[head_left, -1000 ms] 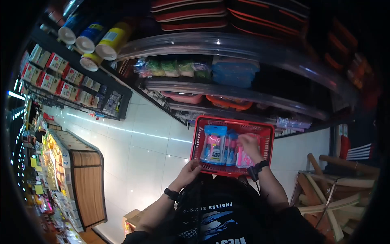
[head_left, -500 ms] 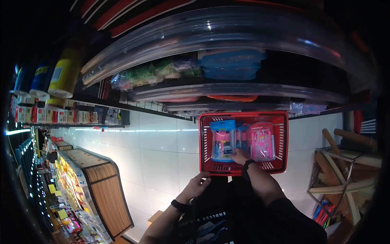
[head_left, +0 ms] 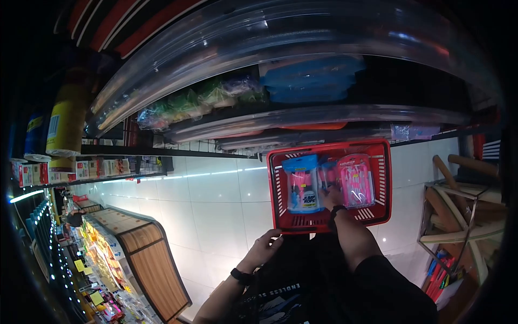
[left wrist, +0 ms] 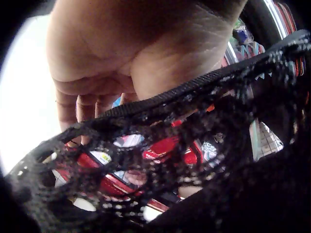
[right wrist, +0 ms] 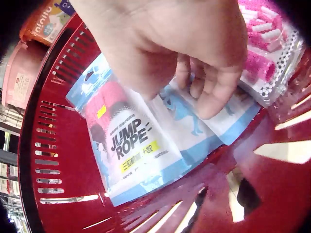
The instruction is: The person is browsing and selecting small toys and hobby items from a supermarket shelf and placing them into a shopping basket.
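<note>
- Jump-rope packet [right wrist: 131,141] is lying flat in the left half of the red basket [head_left: 329,224]. Its white panel is showing "JUMP ROPE" in black capitals, with a yellow strip of small print beneath that is too fine to read.
- You are resting your right hand [right wrist: 194,43] on a second, blue-edged packet [right wrist: 228,121], which is overlapping the jump-rope packet's right edge. Your fingers [right wrist: 214,97] are bending down so the tips are touching it, but I cannot tell whether you are pinching it or only pressing on it.
- Just right of that hand, a pink packet [head_left: 356,181] is sitting against the basket's right wall. It is showing pink rolls on a checked backing, and its lettering is blurring out.
- Your left hand [head_left: 264,248] is curling its fingers round the basket's near left corner and gripping it. In the left wrist view a black mesh [left wrist: 194,126] is hiding most of that grip.
- You are holding the basket over the white tiled floor [head_left: 216,200], near the shelves [head_left: 324,116].
- Your black shirt [head_left: 280,289] is showing white print beginning "ENDLESS".
- On the shelves, green packets [head_left: 186,102] and blue packs [head_left: 310,81] are sitting side by side, and a yellow can [head_left: 67,121] is standing further left.
</note>
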The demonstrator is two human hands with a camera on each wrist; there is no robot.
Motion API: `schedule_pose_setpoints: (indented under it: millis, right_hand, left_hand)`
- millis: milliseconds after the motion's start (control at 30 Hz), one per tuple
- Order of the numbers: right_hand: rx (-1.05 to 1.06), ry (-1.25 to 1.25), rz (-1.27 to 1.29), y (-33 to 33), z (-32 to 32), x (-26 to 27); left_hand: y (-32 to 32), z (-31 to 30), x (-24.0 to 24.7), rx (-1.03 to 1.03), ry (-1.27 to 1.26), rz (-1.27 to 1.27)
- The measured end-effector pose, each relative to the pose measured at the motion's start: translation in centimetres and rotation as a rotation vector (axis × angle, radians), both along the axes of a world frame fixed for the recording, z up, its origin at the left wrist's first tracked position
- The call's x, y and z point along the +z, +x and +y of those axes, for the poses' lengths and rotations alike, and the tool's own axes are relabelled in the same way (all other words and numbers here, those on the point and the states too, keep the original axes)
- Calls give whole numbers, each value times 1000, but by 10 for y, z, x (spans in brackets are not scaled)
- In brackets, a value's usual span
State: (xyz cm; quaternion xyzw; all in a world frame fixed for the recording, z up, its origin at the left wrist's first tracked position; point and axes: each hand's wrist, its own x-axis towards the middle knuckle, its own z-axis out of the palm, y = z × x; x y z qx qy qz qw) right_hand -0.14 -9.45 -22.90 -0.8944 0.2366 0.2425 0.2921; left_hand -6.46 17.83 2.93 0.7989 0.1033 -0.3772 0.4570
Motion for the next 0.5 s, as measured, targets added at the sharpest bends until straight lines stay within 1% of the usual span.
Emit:
schedule_pose_setpoints:
  millis: [67, 100, 133, 167, 200, 233, 267, 333, 367, 433, 467, 500]
  right_hand:
    - [-78, 104, -38, -3, -8, -10]
    - [-84, 180, -38, -3, -13, -21]
    - [-87, 183, -37, -5, -16, -38]
    - [-136, 151, -146, -8, -16, -57]
    - [-185, 118, -256, -6, -14, -55]
    - [-173, 74, -138, -6, -17, -51]
    - [-179, 76, -140, -10, -19, -45]
    - [153, -96, -148, -8, -17, -22]
    - [147, -95, -156, -2, -12, -16]
    - [74, -177, -73, 9, -8, -17]
    - [68, -176, -78, 13, -9, -17]
    - [109, -134, -41, 19, -9, -17]
  left_hand:
    - [-2, 1, -1, -4, 5, 15]
    - [-3, 1, -1, -6, 10, 29]
    - [-2, 0, 1, -9, 13, 31]
    - [-1, -1, 3, -11, 20, 46]
    - [-1, -2, 4, -14, 26, 61]
    - [-1, -3, 4, -19, 29, 61]
    - [-2, -3, 3, -26, 32, 72]
    - [-1, -6, 3, -40, 39, 73]
    - [-2, -8, 5, -36, 35, 81]
    - [-4, -11, 2, -33, 25, 66]
    - [-4, -11, 0, -38, 26, 61]
    - [-4, -14, 1, -45, 35, 68]
